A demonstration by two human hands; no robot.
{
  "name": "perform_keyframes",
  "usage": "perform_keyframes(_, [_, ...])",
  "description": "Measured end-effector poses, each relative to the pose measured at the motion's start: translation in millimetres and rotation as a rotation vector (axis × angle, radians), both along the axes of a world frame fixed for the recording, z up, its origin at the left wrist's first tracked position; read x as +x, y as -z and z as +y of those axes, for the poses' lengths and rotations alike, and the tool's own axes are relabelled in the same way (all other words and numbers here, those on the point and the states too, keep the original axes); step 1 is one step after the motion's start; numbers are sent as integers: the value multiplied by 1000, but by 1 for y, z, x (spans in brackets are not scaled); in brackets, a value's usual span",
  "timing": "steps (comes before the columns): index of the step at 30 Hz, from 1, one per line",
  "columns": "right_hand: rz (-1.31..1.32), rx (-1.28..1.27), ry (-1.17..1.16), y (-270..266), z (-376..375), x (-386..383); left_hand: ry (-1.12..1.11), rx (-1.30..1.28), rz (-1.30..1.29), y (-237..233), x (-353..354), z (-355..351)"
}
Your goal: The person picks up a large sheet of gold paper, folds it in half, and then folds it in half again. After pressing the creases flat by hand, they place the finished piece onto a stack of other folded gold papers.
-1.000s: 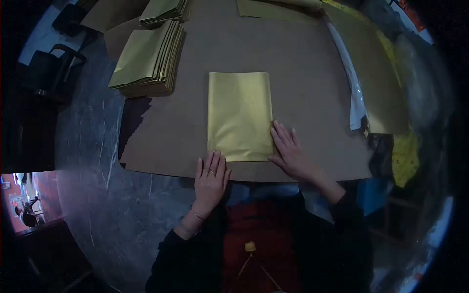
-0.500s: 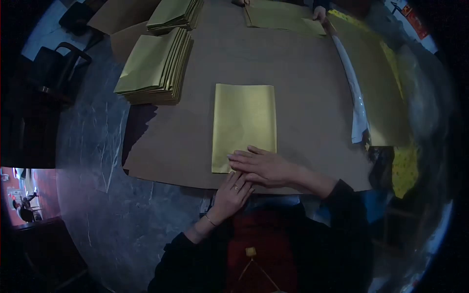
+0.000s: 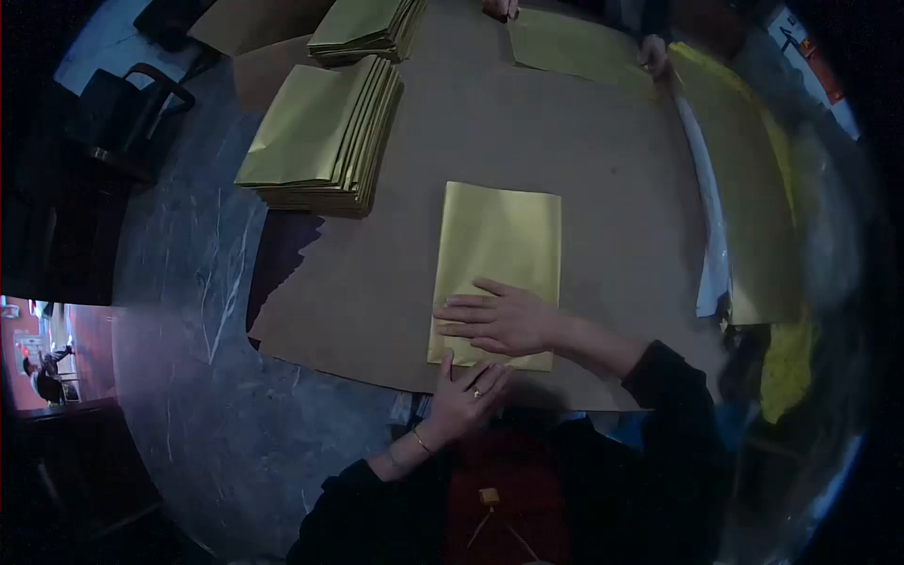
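A folded sheet of gold paper (image 3: 504, 235) lies on the brown board in front of me, its long sides pointing away from me. My right hand (image 3: 504, 318) rests flat on the lower half of it, fingers stretched to the left. At the near edge of the paper is my left hand (image 3: 466, 395), with a ring on one finger and its thumb apart from the other fingers. Its fingertips are by the paper's bottom edge, and it holds nothing that I can see.
Brown board (image 3: 377, 311) covers the table. At the left stand a stack of folded gold papers (image 3: 311, 132) and another stack (image 3: 363, 26) behind it. Flat gold sheets (image 3: 739, 179) lie at the right. Across the table, a person's hand (image 3: 652, 55) touches a gold sheet (image 3: 574, 47).
My right hand has slid away from me, up the paper, and no longer overlaps my left hand. My left hand's fingers have spread. The whole view has shifted slightly.
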State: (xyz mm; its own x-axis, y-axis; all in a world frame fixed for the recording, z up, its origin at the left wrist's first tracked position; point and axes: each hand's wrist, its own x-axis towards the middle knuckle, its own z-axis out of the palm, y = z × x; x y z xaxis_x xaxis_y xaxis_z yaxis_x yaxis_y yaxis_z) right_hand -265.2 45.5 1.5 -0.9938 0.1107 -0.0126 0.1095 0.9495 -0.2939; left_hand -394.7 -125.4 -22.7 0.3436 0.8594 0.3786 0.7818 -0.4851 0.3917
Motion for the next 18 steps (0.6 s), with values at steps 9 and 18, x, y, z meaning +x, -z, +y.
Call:
perform_keyframes(9, [56,76,291,-2,117,2,3,-35,7,2,1,-2])
perform_keyframes(18, [723,-341,1133,-29,90,35,-330,-135,-145,-37,-10,7])
